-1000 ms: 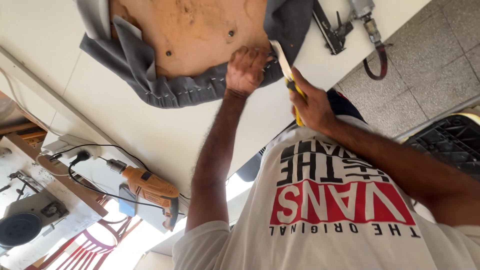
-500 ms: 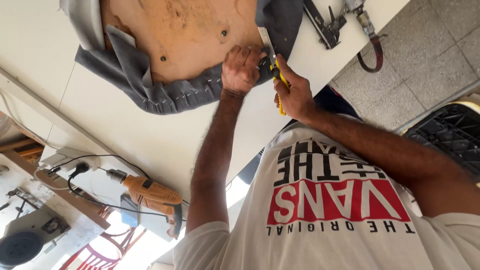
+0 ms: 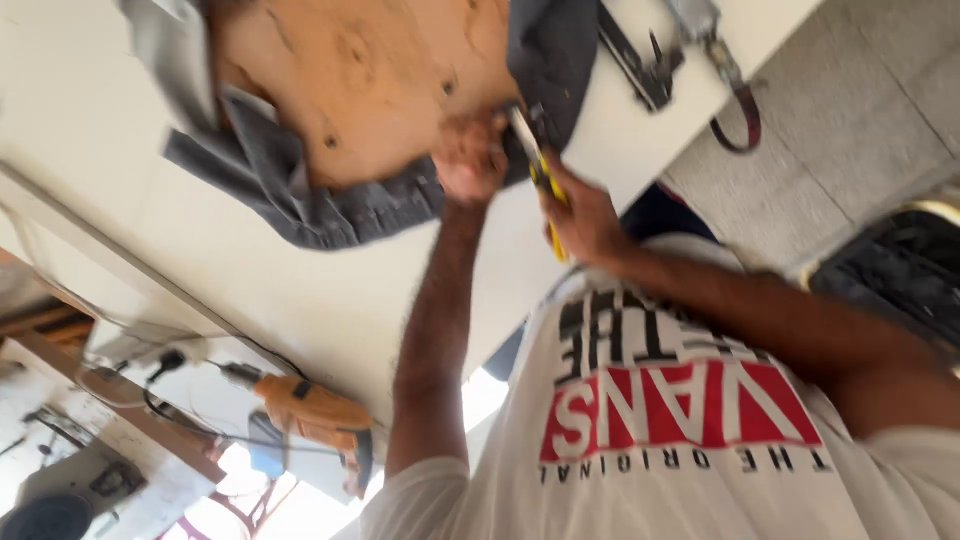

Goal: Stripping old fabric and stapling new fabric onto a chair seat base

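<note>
A bare wooden seat board lies on the white table, with grey fabric wrapped around its edges. My left hand grips the fabric at the board's near edge. Just to its right, my right hand holds a yellow-handled tool. The tool's tip points at the fabric beside my left hand. The frame is motion-blurred, so I cannot make out the tip clearly.
An orange power drill with a black cord lies at the table's left end. Dark metal pliers and a red-handled tool rest at the far right corner. To the right are a grey tiled floor and a black object.
My right hand has brought the yellow-handled tool closer to my left hand and the fabric edge. My left hand has kept its grip. The view has shifted and blurred.
</note>
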